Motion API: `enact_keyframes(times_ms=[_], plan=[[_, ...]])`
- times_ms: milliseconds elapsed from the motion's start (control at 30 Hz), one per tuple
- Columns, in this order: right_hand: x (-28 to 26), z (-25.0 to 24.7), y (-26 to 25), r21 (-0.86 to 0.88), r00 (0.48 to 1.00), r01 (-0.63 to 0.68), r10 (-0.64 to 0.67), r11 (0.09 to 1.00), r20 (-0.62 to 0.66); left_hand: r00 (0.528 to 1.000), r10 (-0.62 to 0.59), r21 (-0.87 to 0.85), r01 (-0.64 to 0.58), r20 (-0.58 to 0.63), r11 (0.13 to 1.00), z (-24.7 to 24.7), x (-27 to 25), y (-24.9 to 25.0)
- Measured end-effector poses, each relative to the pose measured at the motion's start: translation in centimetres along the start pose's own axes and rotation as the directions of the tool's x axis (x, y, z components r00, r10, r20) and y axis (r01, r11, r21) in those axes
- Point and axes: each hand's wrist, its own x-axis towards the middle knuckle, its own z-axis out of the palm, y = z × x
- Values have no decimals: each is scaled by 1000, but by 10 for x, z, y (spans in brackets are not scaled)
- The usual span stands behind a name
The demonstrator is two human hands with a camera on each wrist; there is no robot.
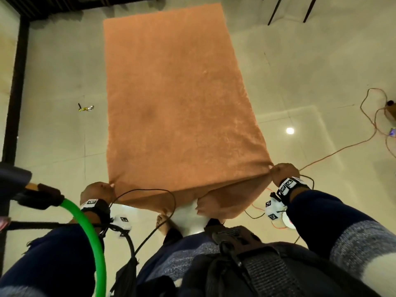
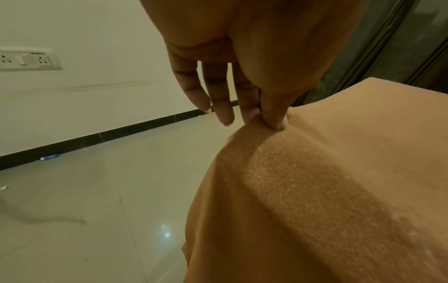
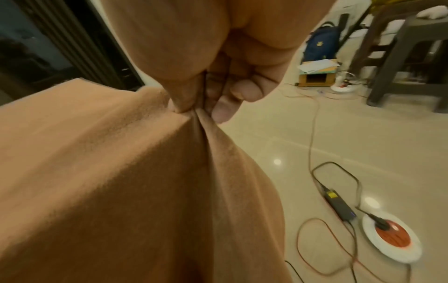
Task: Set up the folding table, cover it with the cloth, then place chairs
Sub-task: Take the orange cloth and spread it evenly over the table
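An orange-brown cloth [image 1: 175, 99] lies spread flat over the folding table, hiding its whole top and hanging over the near end. My left hand [image 1: 97, 192] pinches the cloth [image 2: 303, 181] at the near left corner between thumb and forefinger, the other fingers [image 2: 219, 99] hanging straight. My right hand [image 1: 282, 171] grips a bunched fold of the cloth [image 3: 121, 162] at the near right corner, with its fingers [image 3: 225, 109] curled. The table's frame and legs are hidden under the cloth. Dark chair legs [image 1: 291, 9] show at the far right.
Orange and black cables [image 1: 342, 146] trail over the tiled floor to my right, with a power adapter [image 3: 339, 206] and a round white extension reel [image 3: 392, 239]. A dark stool [image 3: 407, 57] and a blue backpack [image 3: 320, 44] stand farther right. A small yellow scrap [image 1: 85, 108] lies on the left floor.
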Motion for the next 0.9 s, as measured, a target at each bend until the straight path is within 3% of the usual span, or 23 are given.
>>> enact_keyframes(times_ms=[167, 300, 400, 500, 567, 667, 767, 833, 900], plan=[[29, -50, -37, 114, 985, 150, -138, 982, -105, 994, -22, 14, 23, -110, 1000, -31, 1, 21], [57, -109, -88, 278, 929, 298, -211, 913, -303, 964, -63, -198, 11, -260, 980, -80, 14, 38], [71, -148, -124, 365, 879, 401, -240, 840, -412, 935, -122, -462, -49, -334, 886, -110, 28, 44], [73, -152, -137, 367, 904, 391, -278, 844, -325, 986, -84, -634, -25, -141, 773, -112, 32, 52], [69, -129, -125, 280, 934, 340, -288, 898, -212, 998, -29, -599, -7, -50, 801, -93, 16, 55], [49, -78, -82, 154, 980, 191, -181, 969, -78, 998, 27, -335, -47, -63, 941, -36, -15, 54], [18, -28, -35, 142, 999, -15, 10, 990, 35, 999, -29, -293, 34, 21, 955, 4, -36, 48], [7, -8, -14, 52, 994, -40, 35, 998, 104, 1000, -13, -312, 10, -6, 950, 12, -30, 43], [6, -3, -7, -88, 988, 25, -11, 996, 152, 998, 36, -258, -49, -54, 965, 8, -26, 43]])
